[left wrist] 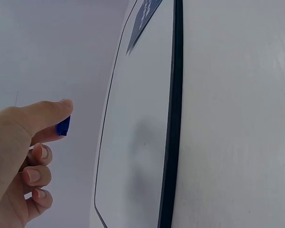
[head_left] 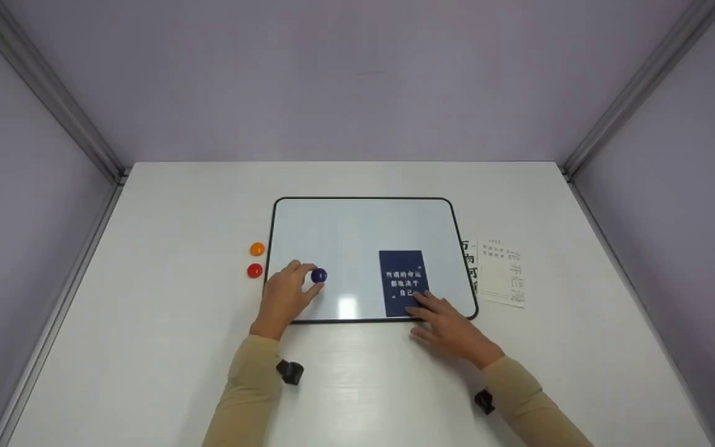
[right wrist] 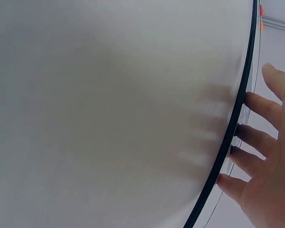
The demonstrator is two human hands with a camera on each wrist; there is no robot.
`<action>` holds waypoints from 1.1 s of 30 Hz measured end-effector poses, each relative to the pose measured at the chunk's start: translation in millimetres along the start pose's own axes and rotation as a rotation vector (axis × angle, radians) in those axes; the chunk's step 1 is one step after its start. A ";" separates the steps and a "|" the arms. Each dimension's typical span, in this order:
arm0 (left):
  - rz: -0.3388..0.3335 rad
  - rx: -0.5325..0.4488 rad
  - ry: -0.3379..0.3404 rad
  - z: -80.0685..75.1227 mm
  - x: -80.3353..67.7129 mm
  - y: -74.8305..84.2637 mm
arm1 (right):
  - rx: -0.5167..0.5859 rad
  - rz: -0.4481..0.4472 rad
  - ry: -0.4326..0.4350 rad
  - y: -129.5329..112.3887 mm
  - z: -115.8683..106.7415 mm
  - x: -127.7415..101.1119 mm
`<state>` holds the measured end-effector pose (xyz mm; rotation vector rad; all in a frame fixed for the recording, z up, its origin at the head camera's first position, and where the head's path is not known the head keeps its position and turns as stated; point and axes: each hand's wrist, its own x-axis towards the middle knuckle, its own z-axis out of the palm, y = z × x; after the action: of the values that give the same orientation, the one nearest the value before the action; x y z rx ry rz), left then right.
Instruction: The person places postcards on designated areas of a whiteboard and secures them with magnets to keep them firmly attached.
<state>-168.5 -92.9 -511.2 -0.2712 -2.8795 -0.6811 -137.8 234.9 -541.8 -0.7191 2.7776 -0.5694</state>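
Left hand [head_left: 283,297] pinches the blue magnet [head_left: 319,275], small, hard, best held by its sides, at nine o'clock of the card [head_left: 402,282] under the flat right hand [head_left: 447,325].

**A:** That whiteboard [head_left: 357,236] is glossy for sure. There's a bright glare spot near its front edge, and the surface looks smooth inside a thin black rim, plastic I think. The blue magnet [head_left: 319,275] pinched by the left hand [head_left: 284,298] looks like shiny moulded plastic, same as the orange magnet [head_left: 257,249] and red magnet [head_left: 254,270].

**B:** Agreed. The dark blue card [head_left: 402,282] looks like matt paper, and so do the pale printed sheets [head_left: 501,273]. The table [head_left: 177,347] is white with a soft sheen, faintly streaked in the wrist views, maybe laminate. The sleeves [head_left: 246,385] are tan knit cloth, matt.
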 end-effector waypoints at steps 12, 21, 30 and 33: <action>0.028 -0.010 -0.066 8.0 6.4 12.5 | 0.003 0.012 -0.017 -3.0 -0.1 1.7; 0.050 -0.022 -0.084 13.4 9.2 19.2 | 0.014 0.031 -0.017 -4.1 0.9 2.2; 0.097 -0.002 -0.100 18.7 16.3 28.6 | 0.017 0.052 -0.003 -4.5 2.1 2.2; 0.114 0.013 -0.095 21.4 18.5 31.6 | 0.021 0.055 -0.004 -4.7 2.0 2.0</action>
<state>-182.3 -52.8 -512.8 -0.4746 -2.9283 -0.6455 -137.0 229.5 -541.8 -0.6363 2.7738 -0.5842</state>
